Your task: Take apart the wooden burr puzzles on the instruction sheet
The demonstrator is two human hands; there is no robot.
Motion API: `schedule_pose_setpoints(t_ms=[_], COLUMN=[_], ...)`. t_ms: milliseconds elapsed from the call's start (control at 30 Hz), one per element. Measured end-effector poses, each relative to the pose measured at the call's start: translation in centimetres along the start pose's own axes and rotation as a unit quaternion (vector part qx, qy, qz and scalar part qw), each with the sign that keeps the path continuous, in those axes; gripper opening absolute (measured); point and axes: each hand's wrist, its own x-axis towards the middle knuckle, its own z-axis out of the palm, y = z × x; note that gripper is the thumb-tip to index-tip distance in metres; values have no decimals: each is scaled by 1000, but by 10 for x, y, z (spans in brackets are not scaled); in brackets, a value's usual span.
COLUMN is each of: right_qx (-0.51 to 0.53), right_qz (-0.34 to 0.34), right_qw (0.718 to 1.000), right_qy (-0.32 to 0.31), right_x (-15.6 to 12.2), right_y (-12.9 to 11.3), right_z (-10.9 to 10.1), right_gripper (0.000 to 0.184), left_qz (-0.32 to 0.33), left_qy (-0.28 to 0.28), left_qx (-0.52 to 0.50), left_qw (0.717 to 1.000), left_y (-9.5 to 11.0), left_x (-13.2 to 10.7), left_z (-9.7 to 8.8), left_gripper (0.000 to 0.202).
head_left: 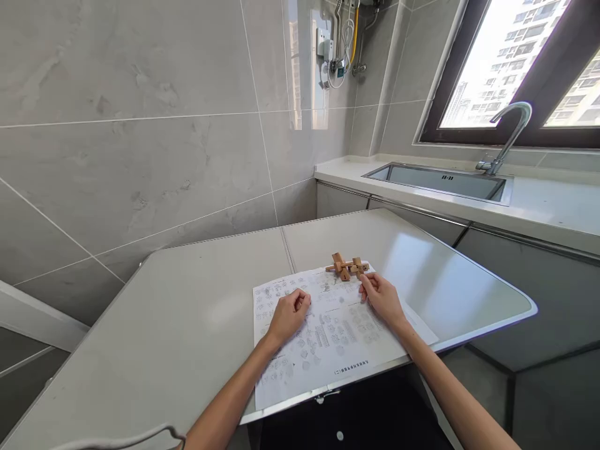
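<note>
Two small wooden interlocking puzzles sit close together at the far edge of a large printed paper sheet on the table. My left hand rests on the left part of the sheet, curled into a loose fist with nothing visible in it. On the right, my right hand lies beside the nearer wooden puzzle. Its fingers are bent and slightly apart, the fingertips near that puzzle; whether they touch it I cannot tell. Small diagrams and text cover the sheet.
The pale table stands against a grey tiled wall. Right of it is a white counter with a sink and a curved faucet beneath a window. A chair's curved edge shows at bottom left.
</note>
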Motion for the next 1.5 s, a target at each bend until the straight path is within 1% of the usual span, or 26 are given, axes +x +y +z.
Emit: schedule_pose_setpoints(t_ms=[100, 200, 267, 333, 467, 567, 633, 700, 733, 800, 833, 900, 1033, 1067, 1100, 1167, 1233, 1300, 1367, 1433, 1500], right_qx=[-54, -141, -210, -270, -336, -333, -298, -223, -164, -33, 39, 147, 243, 262, 280, 309, 325, 319, 302, 291, 287], right_qz=[12, 10, 7, 2, -11, -14, -19, -26, -26, -9, 5, 43, 94, 102, 109, 122, 131, 128, 116, 106, 102], right_qw=[997, 986, 973, 960, 940, 939, 947, 966, 978, 997, 999, 987, 952, 942, 933, 918, 906, 897, 888, 871, 855], right_qy=[56, 91, 91, 76, 62, 88, 114, 131, 124, 67, 29, -49, -162, -182, -197, -218, -239, -276, -328, -382, -421], right_x=[10, 19, 24, 29, 37, 31, 18, 1, -10, -30, -39, -54, -72, -74, -76, -79, -79, -79, -77, -76, -75], right_y=[6, 8, 7, 5, -1, -5, -8, -13, -16, -23, -27, -36, -51, -54, -56, -57, -56, -54, -52, -51, -51], right_z=[-4, -6, -6, -5, -5, -12, -18, -20, -19, -12, -6, 9, 34, 38, 40, 41, 39, 34, 29, 25, 22], right_gripper=[44, 46, 46, 42, 30, 28, 29, 35, 38, 46, 49, 53, 50, 48, 48, 46, 44, 41, 37, 36, 36], left_qz=[3, 4, 4, 3, -8, -7, 0, 7, 10, 12, 14, 22, 41, 43, 45, 55, 65, 71, 75, 80, 82], left_qy=[-1, -3, -4, -5, -9, -6, -2, 0, 1, 3, 1, -14, -82, -100, -117, -147, -162, -166, -181, -216, -262], left_qx=[0, 5, 9, 9, 6, 6, 6, 3, 0, -10, -18, -37, -79, -89, -98, -116, -133, -153, -177, -215, -258], left_qw=[1000, 1000, 1000, 1000, 1000, 1000, 1000, 1000, 1000, 1000, 1000, 999, 993, 990, 987, 981, 976, 972, 965, 949, 926], left_y=[-1, -1, -1, -1, 0, 1, 2, 3, 5, 8, 9, 12, 16, 17, 18, 19, 20, 21, 22, 21, 20], left_x=[0, -1, -1, -1, -2, -2, -3, -3, -4, -5, -5, -6, -8, -9, -10, -12, -14, -15, -15, -14, -12], left_z=[1, 1, 1, 0, 0, 0, 0, -1, -2, -3, -4, -5, -5, -4, -4, -3, -4, -4, -5, -6, -6], left_gripper=[36, 36, 35, 35, 36, 36, 36, 36, 35, 33, 32, 34, 60, 62, 59, 48, 42, 46, 52, 55, 57])
